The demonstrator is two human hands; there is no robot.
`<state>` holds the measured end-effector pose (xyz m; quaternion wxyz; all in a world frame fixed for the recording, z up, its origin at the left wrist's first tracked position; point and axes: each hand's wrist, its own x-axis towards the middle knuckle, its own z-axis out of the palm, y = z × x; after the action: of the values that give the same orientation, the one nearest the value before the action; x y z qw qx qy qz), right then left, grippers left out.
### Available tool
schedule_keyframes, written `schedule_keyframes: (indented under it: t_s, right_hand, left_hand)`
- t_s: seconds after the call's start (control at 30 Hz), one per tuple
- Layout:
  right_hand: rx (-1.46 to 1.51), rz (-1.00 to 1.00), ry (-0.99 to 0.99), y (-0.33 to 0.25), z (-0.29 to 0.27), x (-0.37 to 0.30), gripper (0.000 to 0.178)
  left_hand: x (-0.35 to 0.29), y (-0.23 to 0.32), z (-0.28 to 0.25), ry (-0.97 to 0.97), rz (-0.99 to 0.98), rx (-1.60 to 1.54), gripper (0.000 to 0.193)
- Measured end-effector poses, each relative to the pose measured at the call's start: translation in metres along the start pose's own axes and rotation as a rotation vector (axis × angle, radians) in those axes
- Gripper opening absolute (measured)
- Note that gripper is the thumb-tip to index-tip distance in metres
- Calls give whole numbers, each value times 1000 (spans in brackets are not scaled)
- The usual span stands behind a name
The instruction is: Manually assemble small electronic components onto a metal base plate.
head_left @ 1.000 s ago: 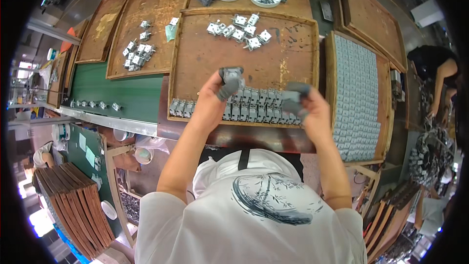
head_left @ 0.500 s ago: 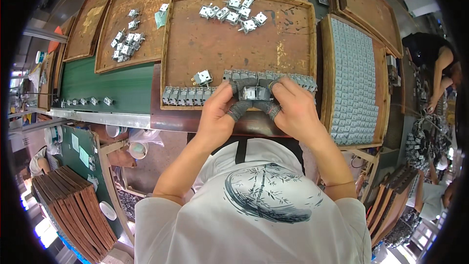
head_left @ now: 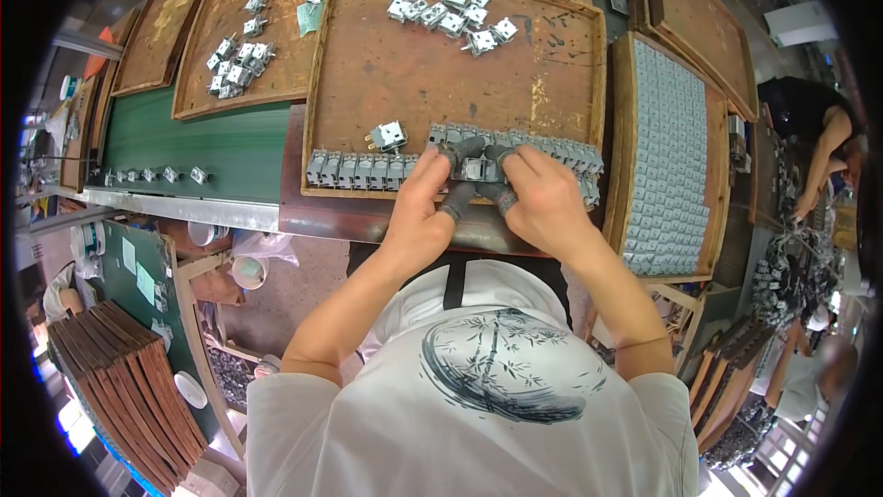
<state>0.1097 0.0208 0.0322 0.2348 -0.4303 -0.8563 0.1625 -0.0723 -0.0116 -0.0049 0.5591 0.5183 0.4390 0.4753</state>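
Observation:
Between the fingertips of both hands is a small boxy metal part (head_left: 475,169), silvery with a clear or shiny top. My left hand (head_left: 423,198) pinches it from the left and my right hand (head_left: 543,192) from the right. Dark grey sleeves cover the thumbs and forefingers. Both hands are over the front edge of a shallow wooden tray (head_left: 423,83). Rows of similar grey parts (head_left: 359,171) stand upright along that edge, partly hidden by my fingers. One loose part (head_left: 387,137) lies just behind the row, left of my hands.
A loose cluster of parts (head_left: 452,14) lies at the tray's far side. A second tray (head_left: 625,157) on the right is packed with parts. To the left, another tray (head_left: 276,83) holds a pile, beside a green surface (head_left: 202,143) with several parts. A co-worker (head_left: 823,125) is at far right.
The whole view has shifted slightly, the tray sitting a little higher and further right. Both hands stay on the metal part, which is still at the front row.

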Motion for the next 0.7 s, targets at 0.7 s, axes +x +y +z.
schedule_keyframes:
  t_s: [0.7]
  right_hand:
    - [581, 228, -637, -31, 62, 77, 41]
  left_hand:
    - [-46, -7, -90, 284, 297, 776, 55]
